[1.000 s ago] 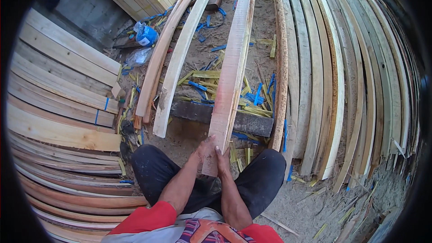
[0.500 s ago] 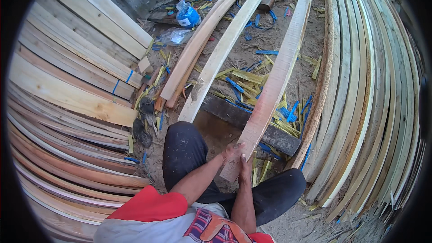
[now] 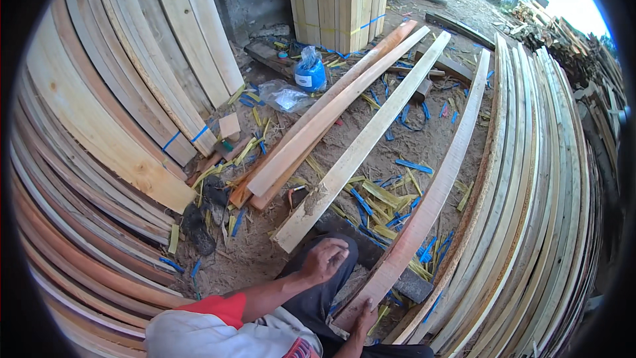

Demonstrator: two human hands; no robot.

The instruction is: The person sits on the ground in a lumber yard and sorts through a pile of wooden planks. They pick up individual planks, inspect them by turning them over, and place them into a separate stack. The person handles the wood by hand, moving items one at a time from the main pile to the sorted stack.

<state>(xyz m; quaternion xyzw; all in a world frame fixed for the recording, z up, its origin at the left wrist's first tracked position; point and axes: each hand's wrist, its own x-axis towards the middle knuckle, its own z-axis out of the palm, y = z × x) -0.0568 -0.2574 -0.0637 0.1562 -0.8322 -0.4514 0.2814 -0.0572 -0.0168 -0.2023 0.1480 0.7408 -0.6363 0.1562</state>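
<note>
Seen from above, my right hand [image 3: 366, 318] grips the near end of a long reddish plank [image 3: 424, 219], its fingers closed on the right-hand edge with the thumb laid along the upper face. My left hand [image 3: 326, 260] is clear of the wood, poised over my dark-trousered left knee [image 3: 338, 285]; its fingers are loosely curled, partly open, and have hold of nothing that I can see. The reddish plank runs obliquely from my lap up and to the right — over a dark beam [image 3: 414, 286] near its lower end — and its far end lies near the right-hand stack of boards [image 3: 523, 199]. To its left, well apart from it, a pale plank [image 3: 361, 142] slants the same way, its near end just beyond my left hand; farther left lie reddish-brown planks [image 3: 331, 116] close together. Between the pale and held planks, yellow and blue strips of strapping [image 3: 384, 205] litter the earth. Beyond the reddish-brown planks sit a blue bag [image 3: 310, 76] and crumpled clear plastic [image 3: 285, 96]; more boards [image 3: 99, 126] are stacked at far left — an upright bundle of planks [image 3: 334, 6] stands behind.
</note>
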